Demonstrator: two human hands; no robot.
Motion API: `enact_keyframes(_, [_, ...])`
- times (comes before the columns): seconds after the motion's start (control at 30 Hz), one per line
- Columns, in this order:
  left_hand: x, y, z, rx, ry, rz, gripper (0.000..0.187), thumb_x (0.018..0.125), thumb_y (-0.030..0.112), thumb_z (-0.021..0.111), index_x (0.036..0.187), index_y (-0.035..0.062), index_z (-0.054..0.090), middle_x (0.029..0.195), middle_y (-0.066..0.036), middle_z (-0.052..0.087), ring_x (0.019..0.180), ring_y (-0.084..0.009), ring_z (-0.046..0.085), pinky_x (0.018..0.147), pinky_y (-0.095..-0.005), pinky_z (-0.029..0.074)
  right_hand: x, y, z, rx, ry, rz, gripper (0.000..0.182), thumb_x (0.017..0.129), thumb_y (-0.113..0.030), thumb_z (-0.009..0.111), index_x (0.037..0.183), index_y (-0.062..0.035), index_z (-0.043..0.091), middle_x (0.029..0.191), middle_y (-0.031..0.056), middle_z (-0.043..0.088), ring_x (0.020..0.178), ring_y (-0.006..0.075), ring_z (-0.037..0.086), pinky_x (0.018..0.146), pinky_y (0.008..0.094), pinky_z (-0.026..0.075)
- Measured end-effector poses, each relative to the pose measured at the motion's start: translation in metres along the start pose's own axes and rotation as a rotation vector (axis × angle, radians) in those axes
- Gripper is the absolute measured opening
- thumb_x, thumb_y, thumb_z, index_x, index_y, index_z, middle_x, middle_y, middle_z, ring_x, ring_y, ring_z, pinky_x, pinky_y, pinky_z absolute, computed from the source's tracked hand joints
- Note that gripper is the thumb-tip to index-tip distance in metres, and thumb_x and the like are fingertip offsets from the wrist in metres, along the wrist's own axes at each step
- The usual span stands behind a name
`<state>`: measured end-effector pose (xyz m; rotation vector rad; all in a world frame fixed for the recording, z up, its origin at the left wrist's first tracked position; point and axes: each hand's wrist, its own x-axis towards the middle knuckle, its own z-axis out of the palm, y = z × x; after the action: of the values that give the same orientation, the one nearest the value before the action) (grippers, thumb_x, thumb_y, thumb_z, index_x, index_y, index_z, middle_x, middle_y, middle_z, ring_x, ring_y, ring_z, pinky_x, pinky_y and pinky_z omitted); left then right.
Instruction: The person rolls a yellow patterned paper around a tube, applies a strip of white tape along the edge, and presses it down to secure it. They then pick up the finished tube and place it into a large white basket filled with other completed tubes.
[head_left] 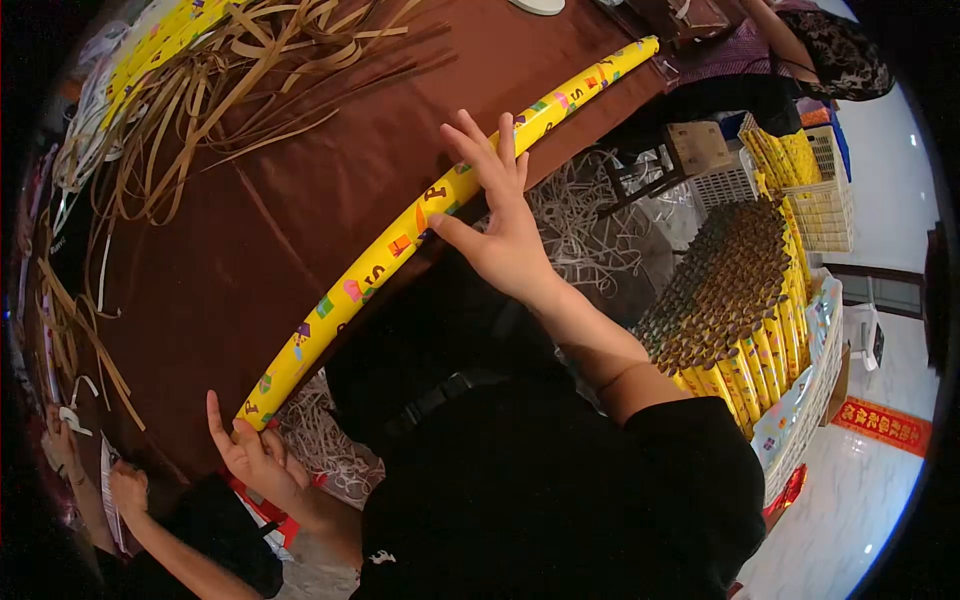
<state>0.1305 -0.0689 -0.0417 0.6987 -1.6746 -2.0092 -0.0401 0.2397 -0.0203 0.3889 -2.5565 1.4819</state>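
Observation:
A long yellow tube (375, 262), printed with colourful shapes and letters, lies diagonally along the edge of a brown-covered table. At its near end is my left hand (255, 460), index finger stretched out and the other fingers bent against the tube's end. My right hand (500, 215) rests across the tube's middle, its fingers long and spread, its thumb on the near side. The far end of the tube reaches the table's far right corner.
Brown strips (240, 80) lie heaped at the upper left. A white basket (805, 425) packed with yellow tubes (755, 355) stands right, near a smaller crate (830, 190). White shredded strips (590, 225) cover the floor. Other people's arms (150, 510) show lower left and upper right.

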Motion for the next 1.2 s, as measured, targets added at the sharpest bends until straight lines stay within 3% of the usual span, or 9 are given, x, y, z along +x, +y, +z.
enact_keyframes(0.13, [-0.001, 0.001, 0.001, -0.002, 0.011, -0.006, 0.05, 0.102, 0.021, 0.048, 0.146, 0.0035, 0.033, 0.054, 0.002, 0.046, 0.036, -0.0017, 0.026, 0.032, -0.0219, 0.021, 0.003, -0.003, -0.001, 0.103, -0.013, 0.084, 0.079, 0.074, -0.002, 0.069, 0.145, -0.0138, 0.037, 0.158, 0.0075, 0.022, 0.147, 0.0297, -0.014, 0.114, 0.0502, -0.012])
enact_keyframes(0.2, [-0.002, 0.0, -0.001, -0.034, -0.017, 0.006, 0.045, 0.101, 0.01, 0.047, 0.143, -0.0001, 0.034, 0.082, -0.008, 0.062, 0.038, -0.0011, 0.026, 0.035, -0.0188, 0.021, 0.003, -0.003, 0.0, 0.152, -0.003, 0.098, 0.08, 0.073, 0.001, 0.069, 0.145, -0.0136, 0.037, 0.158, 0.0081, 0.022, 0.147, 0.0293, -0.014, 0.114, 0.0485, -0.011])
enact_keyframes(0.4, [-0.004, -0.003, -0.003, -0.049, -0.087, 0.065, 0.047, 0.1, 0.009, 0.049, 0.143, -0.0004, 0.033, 0.078, -0.006, 0.058, 0.038, -0.0002, 0.026, 0.036, -0.0178, 0.02, 0.001, -0.003, 0.001, 0.25, 0.018, 0.106, 0.082, 0.072, 0.002, 0.07, 0.146, -0.0139, 0.037, 0.158, 0.0092, 0.021, 0.147, 0.0293, -0.012, 0.116, 0.0466, -0.004])
enact_keyframes(0.47, [-0.005, -0.002, 0.0, -0.067, -0.059, 0.05, 0.048, 0.1, 0.009, 0.049, 0.143, -0.0005, 0.033, 0.077, -0.005, 0.057, 0.038, -0.0002, 0.026, 0.036, -0.0176, 0.02, -0.001, -0.003, 0.007, 0.03, 0.064, 0.052, 0.081, 0.074, -0.001, 0.072, 0.145, -0.0139, 0.037, 0.158, 0.009, 0.02, 0.148, 0.0299, -0.01, 0.116, 0.0462, -0.002])
enact_keyframes(0.67, [-0.003, 0.003, 0.002, -0.05, -0.027, 0.016, 0.047, 0.099, 0.009, 0.05, 0.143, -0.0014, 0.034, 0.074, -0.002, 0.054, 0.039, -0.0003, 0.025, 0.036, -0.0182, 0.017, 0.0, 0.002, 0.003, 0.047, 0.028, 0.034, 0.08, 0.075, -0.003, 0.073, 0.146, -0.014, 0.036, 0.158, 0.0097, 0.02, 0.148, 0.0302, -0.009, 0.117, 0.0457, 0.0])
enact_keyframes(0.77, [-0.005, 0.005, 0.007, -0.037, -0.002, -0.002, 0.047, 0.099, 0.009, 0.05, 0.142, -0.0023, 0.035, 0.072, -0.002, 0.053, 0.038, -0.0003, 0.024, 0.035, -0.0187, 0.017, -0.001, 0.006, -0.002, 0.11, 0.003, 0.021, 0.082, 0.077, -0.005, 0.073, 0.148, -0.0144, 0.032, 0.159, 0.0121, 0.016, 0.148, 0.0329, -0.006, 0.114, 0.0542, -0.005])
enact_keyframes(1.0, [-0.006, 0.005, 0.011, -0.063, -0.001, 0.027, 0.045, 0.1, 0.008, 0.049, 0.141, -0.0032, 0.035, 0.065, 0.0, 0.05, 0.038, -0.0003, 0.024, 0.035, -0.0191, 0.016, -0.002, 0.005, -0.001, 0.11, 0.002, 0.012, 0.083, 0.076, -0.01, 0.074, 0.148, -0.0146, 0.031, 0.159, 0.0122, 0.016, 0.148, 0.0338, -0.006, 0.114, 0.0536, -0.005])
enact_keyframes(1.1, [-0.006, 0.003, 0.009, -0.062, -0.009, 0.027, 0.045, 0.1, 0.008, 0.049, 0.141, -0.003, 0.036, 0.065, 0.0, 0.05, 0.038, -0.0001, 0.024, 0.035, -0.0191, 0.016, -0.002, 0.002, 0.001, -0.001, 0.032, 0.013, 0.081, 0.074, 0.001, 0.072, 0.146, -0.0129, 0.036, 0.158, 0.0098, 0.019, 0.148, 0.0302, -0.006, 0.117, 0.0439, 0.005])
enact_keyframes(1.2, [-0.005, 0.001, 0.005, -0.094, -0.028, 0.032, 0.044, 0.1, 0.009, 0.049, 0.141, -0.0026, 0.036, 0.067, 0.0, 0.05, 0.038, 0.0001, 0.024, 0.035, -0.019, 0.016, -0.002, 0.007, -0.004, 0.071, -0.011, 0.004, 0.083, 0.077, -0.013, 0.075, 0.147, -0.014, 0.032, 0.158, 0.0125, 0.018, 0.147, 0.0347, -0.005, 0.114, 0.0541, -0.004])
